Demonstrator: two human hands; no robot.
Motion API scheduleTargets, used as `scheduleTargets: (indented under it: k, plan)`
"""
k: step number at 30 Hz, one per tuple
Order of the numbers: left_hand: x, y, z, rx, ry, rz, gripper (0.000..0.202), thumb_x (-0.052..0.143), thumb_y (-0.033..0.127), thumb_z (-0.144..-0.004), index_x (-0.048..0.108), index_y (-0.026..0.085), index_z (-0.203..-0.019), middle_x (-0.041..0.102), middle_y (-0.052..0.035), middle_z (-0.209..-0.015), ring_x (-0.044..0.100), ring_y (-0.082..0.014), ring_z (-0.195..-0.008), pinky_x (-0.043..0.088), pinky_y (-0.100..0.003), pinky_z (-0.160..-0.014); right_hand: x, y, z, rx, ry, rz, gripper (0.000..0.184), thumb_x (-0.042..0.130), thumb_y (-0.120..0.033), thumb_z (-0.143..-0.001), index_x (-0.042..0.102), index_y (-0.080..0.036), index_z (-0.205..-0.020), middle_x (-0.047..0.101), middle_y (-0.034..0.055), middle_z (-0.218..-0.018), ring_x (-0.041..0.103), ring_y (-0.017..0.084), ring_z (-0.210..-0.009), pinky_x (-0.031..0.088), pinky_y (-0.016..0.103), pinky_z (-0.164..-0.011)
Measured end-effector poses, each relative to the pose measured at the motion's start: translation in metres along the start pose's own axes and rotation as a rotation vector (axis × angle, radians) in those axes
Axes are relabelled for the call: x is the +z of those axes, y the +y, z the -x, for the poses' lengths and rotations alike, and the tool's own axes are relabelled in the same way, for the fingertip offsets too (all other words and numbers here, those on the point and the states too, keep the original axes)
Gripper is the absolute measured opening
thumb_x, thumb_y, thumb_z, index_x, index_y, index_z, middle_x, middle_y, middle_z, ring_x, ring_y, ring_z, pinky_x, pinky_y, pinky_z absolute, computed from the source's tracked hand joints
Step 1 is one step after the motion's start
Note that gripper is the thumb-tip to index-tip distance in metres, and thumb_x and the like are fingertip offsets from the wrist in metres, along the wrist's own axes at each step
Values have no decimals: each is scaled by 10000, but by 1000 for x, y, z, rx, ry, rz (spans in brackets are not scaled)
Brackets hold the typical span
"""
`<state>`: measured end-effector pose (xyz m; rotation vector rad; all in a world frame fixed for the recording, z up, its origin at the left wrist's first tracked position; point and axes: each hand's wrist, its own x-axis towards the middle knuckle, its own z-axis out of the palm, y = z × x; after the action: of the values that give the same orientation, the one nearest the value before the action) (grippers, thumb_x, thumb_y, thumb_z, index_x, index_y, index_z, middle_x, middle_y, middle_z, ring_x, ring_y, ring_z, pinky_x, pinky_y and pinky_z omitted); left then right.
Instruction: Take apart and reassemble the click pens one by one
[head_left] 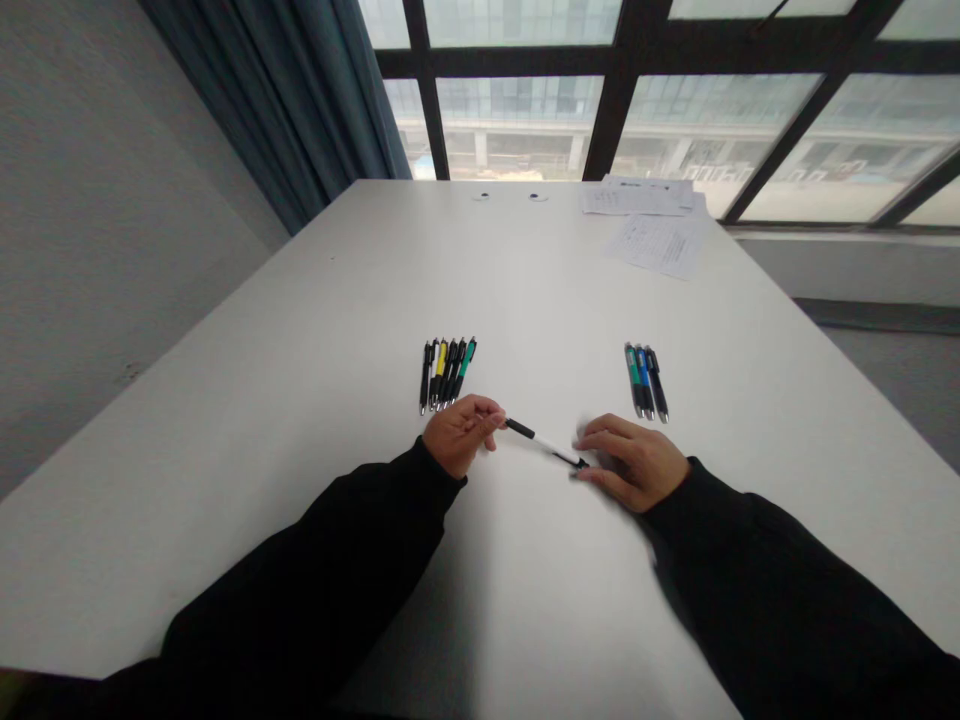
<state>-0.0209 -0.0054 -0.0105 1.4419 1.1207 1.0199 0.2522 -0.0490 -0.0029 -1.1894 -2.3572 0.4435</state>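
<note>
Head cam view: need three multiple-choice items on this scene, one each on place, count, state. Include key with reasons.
1. Where are the printed sheets on the white table?
A) Near the far right edge
B) Near the far left edge
C) Near the closest edge

2. How many pens are in the right-hand group?
A) Two
B) Three
C) Six

3. What state is the white-and-black pen in?
A) Lying in the left group
B) Standing in a cup
C) Spanning the gap between the left hand and right hand

1: A, the sheets lie far right, toward the window.
2: B, teal, blue and black pens lie side by side.
3: C, one end reaches each hand.
</note>
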Motion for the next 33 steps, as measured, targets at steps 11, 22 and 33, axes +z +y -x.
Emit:
scheduleTargets:
  k: [11, 22, 33]
  plan:
    - [-1, 4, -1, 14, 65, 160, 315, 690, 419, -777, 592, 131, -856, 668, -30, -680, 535, -67, -433, 325, -153, -328, 0, 1, -1, -117, 336, 96, 284, 510, -111, -899, 581, -168, -1169, 674, 116, -984, 669, 200, -845, 561, 304, -718]
    - [3, 8, 2, 48, 92, 119, 228, 722, 312, -735, 656, 134, -861, 663, -29, -674, 526, -78, -478, 326, -168, -354, -1, -1, 1, -67, 526, 106, 178, 633, -99, -827, 604, -181, -983, 657, 67, -848, 619, 149, -658, 499, 254, -562]
    - [-3, -13, -2, 156, 39, -68, 257, 612, 407, -830, 602, 152, -865, 590, 23, -563, 458, -60, -407, 335, -178, -386, -1, 0, 0, -41, 413, 134, 94, 514, -144, -904, 581, -174, -962, 630, 55, -774, 592, 159, -640, 449, 269, -561]
